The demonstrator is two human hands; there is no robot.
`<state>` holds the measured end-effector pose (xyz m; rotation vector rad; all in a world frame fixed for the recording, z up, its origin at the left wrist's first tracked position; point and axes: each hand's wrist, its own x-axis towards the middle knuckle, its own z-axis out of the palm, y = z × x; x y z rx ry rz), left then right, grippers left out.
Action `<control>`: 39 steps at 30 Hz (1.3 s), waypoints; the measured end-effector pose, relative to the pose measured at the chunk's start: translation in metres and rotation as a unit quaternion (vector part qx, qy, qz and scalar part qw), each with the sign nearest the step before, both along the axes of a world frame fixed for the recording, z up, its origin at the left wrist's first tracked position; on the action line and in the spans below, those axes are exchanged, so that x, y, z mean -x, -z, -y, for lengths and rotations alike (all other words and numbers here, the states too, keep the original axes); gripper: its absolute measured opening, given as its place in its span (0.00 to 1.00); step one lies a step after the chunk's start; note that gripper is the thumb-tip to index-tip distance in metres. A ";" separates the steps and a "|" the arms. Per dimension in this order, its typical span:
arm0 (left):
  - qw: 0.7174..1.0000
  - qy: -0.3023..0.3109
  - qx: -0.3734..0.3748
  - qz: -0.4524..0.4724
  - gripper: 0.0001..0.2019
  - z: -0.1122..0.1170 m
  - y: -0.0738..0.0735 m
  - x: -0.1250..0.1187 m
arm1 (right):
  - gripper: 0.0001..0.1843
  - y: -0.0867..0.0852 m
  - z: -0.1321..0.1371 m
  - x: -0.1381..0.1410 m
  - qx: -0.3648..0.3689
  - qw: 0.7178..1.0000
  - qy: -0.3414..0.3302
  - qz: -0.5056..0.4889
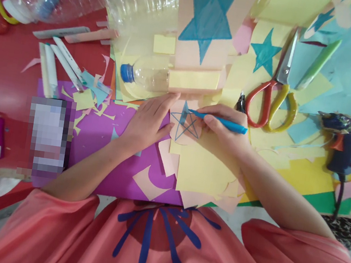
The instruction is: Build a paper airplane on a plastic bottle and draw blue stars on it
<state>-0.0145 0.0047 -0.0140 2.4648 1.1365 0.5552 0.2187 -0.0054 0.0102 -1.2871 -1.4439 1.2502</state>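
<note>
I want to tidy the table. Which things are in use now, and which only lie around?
In use: right hand, blue pen, star drawing, left hand.
Lying around: scissors, glue gun, small bottle, white markers.

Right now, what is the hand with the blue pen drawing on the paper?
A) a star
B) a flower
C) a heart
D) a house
A: the right hand holds the blue pen with its tip on a blue star outline drawn on pale paper, while the left hand rests flat beside it.
</note>
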 end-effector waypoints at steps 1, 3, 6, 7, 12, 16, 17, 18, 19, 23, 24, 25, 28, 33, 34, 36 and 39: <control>1.000 0.001 -0.004 0.000 0.30 0.000 0.000 0.000 | 0.10 0.001 0.000 0.000 -0.003 1.000 -0.002 0.004; 1.000 0.001 -0.006 0.002 0.30 0.000 0.000 0.000 | 0.09 0.004 0.001 0.001 -0.007 1.000 0.001 0.007; 1.000 -0.003 0.002 -0.004 0.29 0.000 -0.001 0.000 | 0.08 0.007 0.002 0.002 -0.005 1.000 0.005 0.009; 1.000 -0.004 0.004 -0.008 0.29 0.000 -0.002 0.000 | 0.08 0.007 0.002 0.003 -0.007 1.000 0.006 0.011; 1.000 -0.016 0.014 -0.014 0.28 0.001 -0.004 -0.002 | 0.07 0.007 0.002 0.002 -0.017 0.999 0.003 0.029; 1.000 -0.011 0.012 -0.013 0.28 0.001 -0.003 -0.002 | 0.08 0.008 0.003 0.003 0.001 1.000 -0.012 0.019; 1.000 -0.009 0.012 -0.013 0.28 0.001 -0.002 -0.001 | 0.09 0.008 0.003 0.004 0.007 1.000 -0.017 0.006; 1.000 -0.008 0.012 -0.012 0.28 0.001 -0.002 -0.001 | 0.10 0.008 0.004 0.004 0.013 1.000 -0.022 -0.007; 1.000 -0.007 0.012 -0.010 0.28 0.000 -0.002 -0.001 | 0.11 0.007 0.005 0.005 0.016 0.999 -0.027 -0.015; 1.000 -0.004 0.012 -0.003 0.28 0.000 -0.002 -0.001 | 0.14 0.003 0.009 0.009 0.022 0.999 -0.029 0.001; 1.000 -0.006 0.016 -0.006 0.28 0.000 -0.002 -0.001 | 0.14 0.001 0.010 0.009 0.023 0.999 -0.027 0.003; 1.000 -0.009 0.019 -0.009 0.28 0.000 -0.002 -0.002 | 0.15 0.000 0.010 0.009 0.023 0.999 -0.026 0.004; 1.000 -0.013 0.022 -0.012 0.28 0.000 -0.003 -0.002 | 0.16 0.000 0.008 0.006 0.026 0.998 -0.050 0.003; 1.000 0.000 0.009 -0.004 0.29 0.000 -0.001 0.000 | 0.12 0.008 0.002 0.000 -0.014 1.000 0.006 0.017; 1.000 0.002 0.007 -0.002 0.29 0.000 -0.001 0.000 | 0.10 0.009 0.002 0.000 -0.019 0.999 0.018 0.023; 1.000 0.004 0.005 -0.001 0.29 0.000 0.000 0.000 | 0.07 0.012 0.002 0.000 -0.019 0.999 0.023 0.033; 1.000 0.005 -0.003 -0.005 0.29 0.000 0.001 0.001 | 0.03 0.013 0.004 0.001 -0.021 0.999 0.019 0.035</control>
